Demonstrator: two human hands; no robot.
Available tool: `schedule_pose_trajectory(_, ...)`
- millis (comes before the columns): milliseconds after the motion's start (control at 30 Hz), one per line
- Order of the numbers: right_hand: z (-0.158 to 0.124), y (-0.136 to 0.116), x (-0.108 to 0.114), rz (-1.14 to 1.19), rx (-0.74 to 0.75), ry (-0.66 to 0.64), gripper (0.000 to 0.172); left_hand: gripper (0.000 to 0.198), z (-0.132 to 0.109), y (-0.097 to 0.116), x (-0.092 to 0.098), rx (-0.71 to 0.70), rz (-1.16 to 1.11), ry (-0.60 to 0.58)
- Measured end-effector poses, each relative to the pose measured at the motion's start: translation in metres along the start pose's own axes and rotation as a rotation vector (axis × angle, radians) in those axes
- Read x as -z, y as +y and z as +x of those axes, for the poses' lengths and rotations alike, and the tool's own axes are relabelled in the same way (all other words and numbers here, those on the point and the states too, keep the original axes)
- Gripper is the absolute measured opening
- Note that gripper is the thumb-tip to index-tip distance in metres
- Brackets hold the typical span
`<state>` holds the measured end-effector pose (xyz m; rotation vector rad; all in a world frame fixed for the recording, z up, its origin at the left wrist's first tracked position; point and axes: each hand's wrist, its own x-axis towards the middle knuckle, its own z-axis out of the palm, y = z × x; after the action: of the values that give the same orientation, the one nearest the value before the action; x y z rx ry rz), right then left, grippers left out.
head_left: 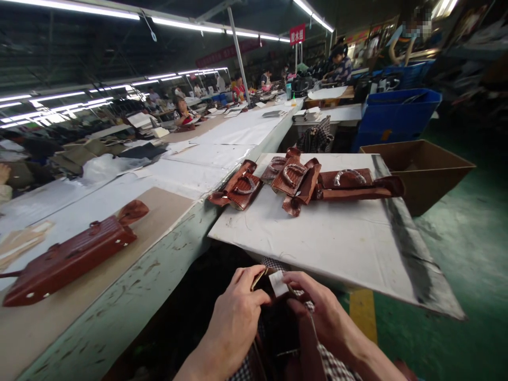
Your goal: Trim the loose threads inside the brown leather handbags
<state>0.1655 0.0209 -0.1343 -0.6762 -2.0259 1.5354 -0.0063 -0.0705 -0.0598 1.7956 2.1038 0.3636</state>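
A brown handbag (311, 344) with a dark, open interior rests upright on my lap, just below the side table's near edge. My left hand (238, 309) pinches the left part of its upper rim between thumb and fingers. On the right, my right hand (319, 304) has its fingers closed on the opposite part of the rim. A small white label (278, 284) shows between the two hands, close to my right fingertips. Whether those fingertips also grip the label I cannot tell. Much of the handbag is hidden behind my hands and in shadow.
Several brown bag pieces with wrapped handles (293, 177) lie on the white side table (317, 238). A long workbench (222, 151) on the left carries another brown bag (75, 251). Blue crates (397, 119) and a cardboard box (432, 169) stand at right. Other people work farther back.
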Motion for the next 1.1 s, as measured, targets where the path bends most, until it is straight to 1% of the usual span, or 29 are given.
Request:
schedule_pose_trajectory(200,-0.003,0.002,0.001,0.032,-0.042,0.016,0.035,0.036,0.0,0.003,-0.002,-0.032,-0.081,0.035)
schedule_pose_trajectory(333,-0.001,0.001,-0.001,0.11,-0.078,0.055,0.026,0.034,-0.003,0.006,-0.005,-0.045,-0.1,0.044)
schedule_pose_trajectory(400,0.001,-0.002,0.001,0.172,-0.107,0.09,0.028,0.033,-0.004,0.007,-0.006,-0.073,-0.11,0.054)
schedule_pose_trajectory(467,0.005,-0.008,0.007,0.187,-0.079,0.089,0.039,0.033,-0.005,0.009,-0.008,-0.096,-0.114,0.064)
schedule_pose_trajectory(500,0.007,-0.011,0.011,0.154,-0.036,0.06,0.044,0.033,-0.005,0.009,-0.009,-0.101,-0.112,0.069)
schedule_pose_trajectory(533,0.009,-0.014,0.015,0.085,0.018,0.012,0.045,0.033,-0.005,0.009,-0.009,-0.104,-0.109,0.074)
schedule_pose_trajectory(633,0.016,-0.025,0.028,-0.213,0.169,-0.129,0.036,0.034,-0.006,0.009,-0.01,-0.111,-0.092,0.086)
schedule_pose_trajectory(700,0.021,-0.033,0.034,-0.367,0.202,-0.187,0.031,0.034,-0.006,0.009,-0.009,-0.117,-0.083,0.092)
schedule_pose_trajectory(800,0.029,-0.044,0.038,-0.492,0.219,-0.24,0.029,0.034,-0.006,0.011,-0.007,-0.105,-0.082,0.093)
schedule_pose_trajectory(933,0.036,-0.051,0.04,-0.565,0.262,-0.244,0.015,0.033,-0.004,0.013,-0.007,-0.097,-0.142,0.083)
schedule_pose_trajectory(967,0.036,-0.05,0.039,-0.561,0.278,-0.232,0.014,0.033,-0.004,0.013,-0.007,-0.099,-0.157,0.079)
schedule_pose_trajectory(1033,0.033,-0.047,0.036,-0.531,0.318,-0.18,0.016,0.033,-0.003,0.011,-0.008,-0.099,-0.166,0.081)
schedule_pose_trajectory(1100,0.025,-0.043,0.03,-0.485,0.351,-0.095,0.017,0.033,-0.001,0.007,-0.009,-0.081,-0.146,0.095)
